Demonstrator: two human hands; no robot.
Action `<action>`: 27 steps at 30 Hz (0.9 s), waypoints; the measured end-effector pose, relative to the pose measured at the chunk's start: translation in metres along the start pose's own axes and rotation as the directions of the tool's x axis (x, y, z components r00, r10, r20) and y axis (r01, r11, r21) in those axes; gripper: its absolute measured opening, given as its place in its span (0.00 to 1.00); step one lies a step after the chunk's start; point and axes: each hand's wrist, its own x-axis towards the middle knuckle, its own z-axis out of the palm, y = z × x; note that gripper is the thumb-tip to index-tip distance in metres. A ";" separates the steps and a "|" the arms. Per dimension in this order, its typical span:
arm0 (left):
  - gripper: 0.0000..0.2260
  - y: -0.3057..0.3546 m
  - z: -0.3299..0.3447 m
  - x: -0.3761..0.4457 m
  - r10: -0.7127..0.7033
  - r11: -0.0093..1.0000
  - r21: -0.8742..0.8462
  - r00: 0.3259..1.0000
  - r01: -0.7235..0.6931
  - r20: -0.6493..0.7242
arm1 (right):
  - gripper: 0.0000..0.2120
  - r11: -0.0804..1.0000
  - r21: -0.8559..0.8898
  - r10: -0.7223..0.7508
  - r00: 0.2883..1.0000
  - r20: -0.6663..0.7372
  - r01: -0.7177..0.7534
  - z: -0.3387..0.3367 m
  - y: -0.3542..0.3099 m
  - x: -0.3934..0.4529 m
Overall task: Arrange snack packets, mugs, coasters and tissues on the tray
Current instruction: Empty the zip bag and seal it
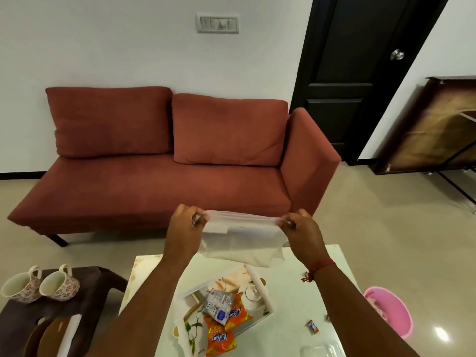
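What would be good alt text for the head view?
Left hand and right hand stretch a clear plastic bag above a white tray holding orange snack packets; two floral mugs stand at left.

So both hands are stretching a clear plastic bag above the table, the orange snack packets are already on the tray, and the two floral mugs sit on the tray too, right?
Not quite. In the head view the two floral mugs sit on the dark side table at the left, not on the tray. The rest holds: the left hand and right hand stretch the clear plastic bag, and the orange snack packets lie on the tray.
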 end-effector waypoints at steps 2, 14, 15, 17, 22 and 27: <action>0.04 0.013 0.001 0.002 0.047 0.997 0.057 0.997 -0.043 -0.064 | 0.07 0.993 -0.114 -0.035 0.997 -0.068 0.027 -0.008 0.002 0.004; 0.39 0.102 0.057 -0.007 0.024 0.985 -0.169 0.997 -0.037 -0.079 | 0.07 0.944 0.325 0.022 0.991 0.135 -0.065 -0.026 -0.013 0.024; 0.44 0.101 0.059 -0.009 -0.125 0.969 -0.213 0.992 0.126 0.021 | 0.07 0.883 0.445 0.084 0.982 0.167 -0.151 -0.030 -0.010 0.025; 0.46 0.096 0.061 -0.014 -0.290 0.862 -0.323 0.902 0.392 0.320 | 0.07 0.757 0.595 0.131 0.955 0.266 -0.270 -0.035 -0.007 0.025; 0.18 0.088 0.074 -0.021 -0.278 0.733 -0.438 0.817 0.520 0.505 | 0.08 0.596 0.707 0.135 0.916 0.379 -0.380 -0.040 0.005 0.022; 0.09 0.087 0.079 -0.020 -0.264 0.818 -0.404 0.891 0.409 0.369 | 0.07 0.712 0.593 0.172 0.912 0.372 -0.376 -0.057 0.028 0.022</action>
